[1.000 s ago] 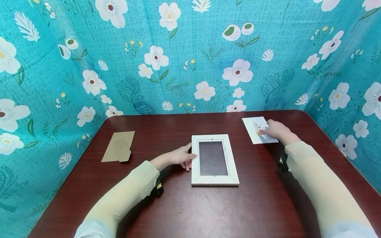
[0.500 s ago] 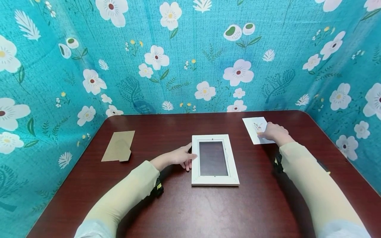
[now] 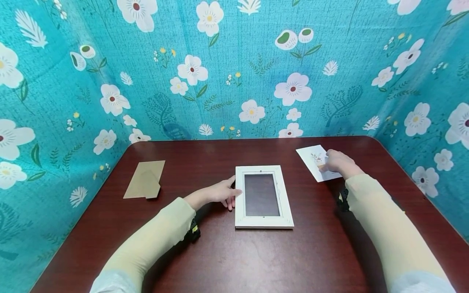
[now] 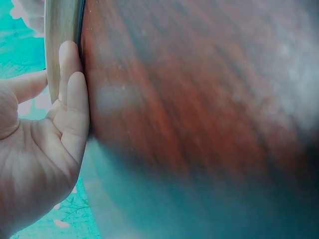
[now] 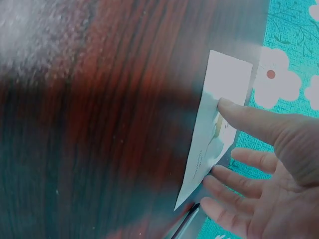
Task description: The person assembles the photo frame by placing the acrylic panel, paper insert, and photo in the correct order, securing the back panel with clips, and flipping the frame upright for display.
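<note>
A white picture frame [image 3: 264,221] with a dark pane lies flat at mid-table. My left hand [image 3: 221,193] holds its left side, thumb over the top face and fingers along the side wall, as the left wrist view also shows. At the back right is a white card [image 3: 310,159] printed with a small plant design. My right hand [image 3: 338,161] has its thumb [image 5: 244,117] on the card's face, while the other fingertips sit right at its edge. Part of the card is hidden under that hand.
A tan backing board [image 3: 145,175] with a raised flap lies at the left of the dark red table [image 3: 264,260]. A thin dark pen-like thing [image 5: 185,221] shows below the card in the right wrist view. Flowered turquoise cloth [image 3: 227,73] stands behind the table.
The card has turned a little, and its left end has shifted slightly left and toward me. My right hand moved left across it before that. The left hand and picture frame stay put.
</note>
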Available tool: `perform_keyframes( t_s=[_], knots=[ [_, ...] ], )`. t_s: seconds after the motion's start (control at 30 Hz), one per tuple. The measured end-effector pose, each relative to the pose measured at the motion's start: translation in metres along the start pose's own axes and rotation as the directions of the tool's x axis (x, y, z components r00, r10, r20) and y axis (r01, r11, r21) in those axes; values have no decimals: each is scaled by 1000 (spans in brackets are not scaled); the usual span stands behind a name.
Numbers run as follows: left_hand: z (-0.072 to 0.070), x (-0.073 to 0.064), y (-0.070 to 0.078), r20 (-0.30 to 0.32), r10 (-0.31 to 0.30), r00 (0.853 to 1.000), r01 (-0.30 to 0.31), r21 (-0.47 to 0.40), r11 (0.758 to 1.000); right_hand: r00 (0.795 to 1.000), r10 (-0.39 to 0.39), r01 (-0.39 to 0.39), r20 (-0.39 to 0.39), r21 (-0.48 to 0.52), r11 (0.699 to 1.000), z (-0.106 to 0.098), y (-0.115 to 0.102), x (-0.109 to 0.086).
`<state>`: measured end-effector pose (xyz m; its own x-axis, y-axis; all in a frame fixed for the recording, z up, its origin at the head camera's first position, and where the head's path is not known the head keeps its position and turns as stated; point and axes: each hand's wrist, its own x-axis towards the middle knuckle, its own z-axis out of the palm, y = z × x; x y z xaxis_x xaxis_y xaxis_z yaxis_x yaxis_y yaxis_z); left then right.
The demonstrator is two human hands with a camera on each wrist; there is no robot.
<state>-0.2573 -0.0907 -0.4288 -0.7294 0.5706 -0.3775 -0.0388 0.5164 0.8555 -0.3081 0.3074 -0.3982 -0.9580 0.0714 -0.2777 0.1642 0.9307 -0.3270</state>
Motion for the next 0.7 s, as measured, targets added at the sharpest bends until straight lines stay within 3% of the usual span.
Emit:
perform_keyframes(
  t_s=[0.33,0.7],
  knots=[
    [0,-1,0,7,2,1000,-2,-11,1000,995,89,-88,53,-20,996,-5,10,5],
    [0,-3,2,-6,-8,1000,8,5,1000,987,110,-116,113,40,992,-9,13,13]
  ],
)
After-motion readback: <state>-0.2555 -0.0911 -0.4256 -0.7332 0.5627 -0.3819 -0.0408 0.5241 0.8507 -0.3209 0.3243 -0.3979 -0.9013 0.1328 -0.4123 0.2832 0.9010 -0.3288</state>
